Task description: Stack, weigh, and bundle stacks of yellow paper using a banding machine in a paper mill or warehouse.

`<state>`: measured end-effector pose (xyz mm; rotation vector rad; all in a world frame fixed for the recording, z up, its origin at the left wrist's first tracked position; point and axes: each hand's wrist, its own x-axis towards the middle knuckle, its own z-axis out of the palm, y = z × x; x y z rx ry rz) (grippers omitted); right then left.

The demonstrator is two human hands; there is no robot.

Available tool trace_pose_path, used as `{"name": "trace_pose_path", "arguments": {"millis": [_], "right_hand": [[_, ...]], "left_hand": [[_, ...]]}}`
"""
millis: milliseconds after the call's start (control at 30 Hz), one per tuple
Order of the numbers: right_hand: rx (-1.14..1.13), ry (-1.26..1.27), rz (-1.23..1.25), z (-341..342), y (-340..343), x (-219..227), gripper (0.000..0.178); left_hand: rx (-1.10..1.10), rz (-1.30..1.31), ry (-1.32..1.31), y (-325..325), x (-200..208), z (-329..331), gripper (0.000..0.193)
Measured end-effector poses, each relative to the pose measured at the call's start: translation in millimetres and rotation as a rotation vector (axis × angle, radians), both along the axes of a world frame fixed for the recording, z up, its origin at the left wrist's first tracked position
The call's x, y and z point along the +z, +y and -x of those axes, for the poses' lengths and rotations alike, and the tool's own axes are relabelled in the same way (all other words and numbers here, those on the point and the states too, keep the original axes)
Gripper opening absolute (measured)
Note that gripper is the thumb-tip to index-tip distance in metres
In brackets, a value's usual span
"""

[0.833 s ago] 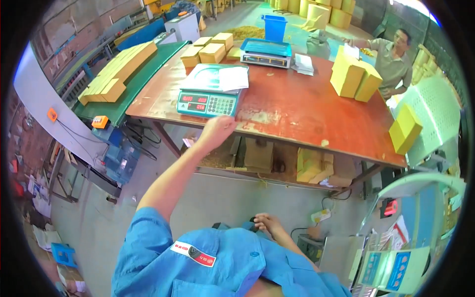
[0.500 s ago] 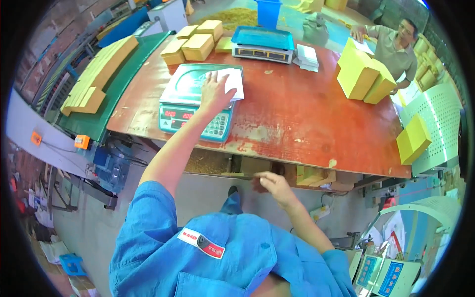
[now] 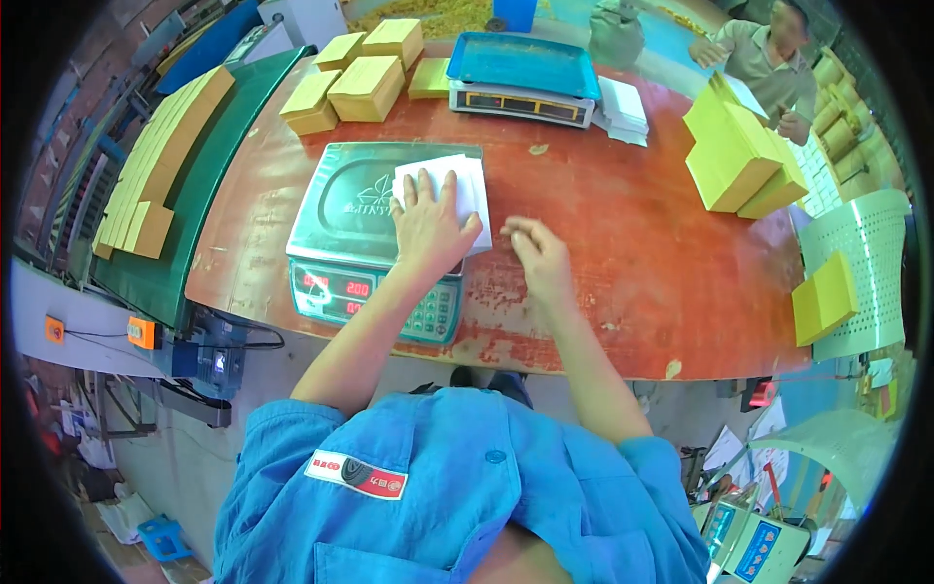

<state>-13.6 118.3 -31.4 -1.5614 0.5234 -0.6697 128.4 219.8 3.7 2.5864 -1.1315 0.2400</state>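
Observation:
A stack of white paper sheets (image 3: 467,180) lies on the right part of the metal pan (image 3: 336,209) of a teal digital scale (image 3: 375,302). My left hand (image 3: 433,224) rests palm down on these sheets, fingers spread. Just right of the scale, over the red tabletop (image 3: 623,273), is my right hand (image 3: 543,263). Its fingers are loosely bent and a little apart, and nothing shows in them; the palm side is hidden.
Several yellow paper-wrapped blocks (image 3: 368,88) stand at the back left, beside a second scale (image 3: 523,78) and white paper (image 3: 623,107). More line a green conveyor belt (image 3: 209,165). At the right, a person (image 3: 769,58) stands behind yellow stacks (image 3: 735,156).
My right hand has risen from below the table's front edge to beside the scale. My left hand stays on the paper. I am closer to the table; the person's hands at the right have shifted.

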Motion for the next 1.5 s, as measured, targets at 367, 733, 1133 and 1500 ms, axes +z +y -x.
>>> {"name": "trace_pose_path", "arguments": {"millis": [367,733,1133,1500], "right_hand": [[0.017,0.099,0.355,-63.1,-18.1,21.0,0.024],[0.155,0.117,0.325,-90.9,-5.9,44.5,0.028],[0.093,-0.262,0.309,-75.2,39.6,79.9,0.032],[-0.276,-0.405,0.37,-9.3,3.5,99.2,0.026]], "left_hand": [[-0.087,0.396,0.201,16.8,-4.4,-19.6,0.067],[-0.179,0.522,0.455,35.3,0.8,-33.8,0.052],[-0.094,0.591,0.649,49.5,66.6,-18.0,0.02],[-0.161,0.939,0.592,67.6,83.6,-9.1,0.013]]}}
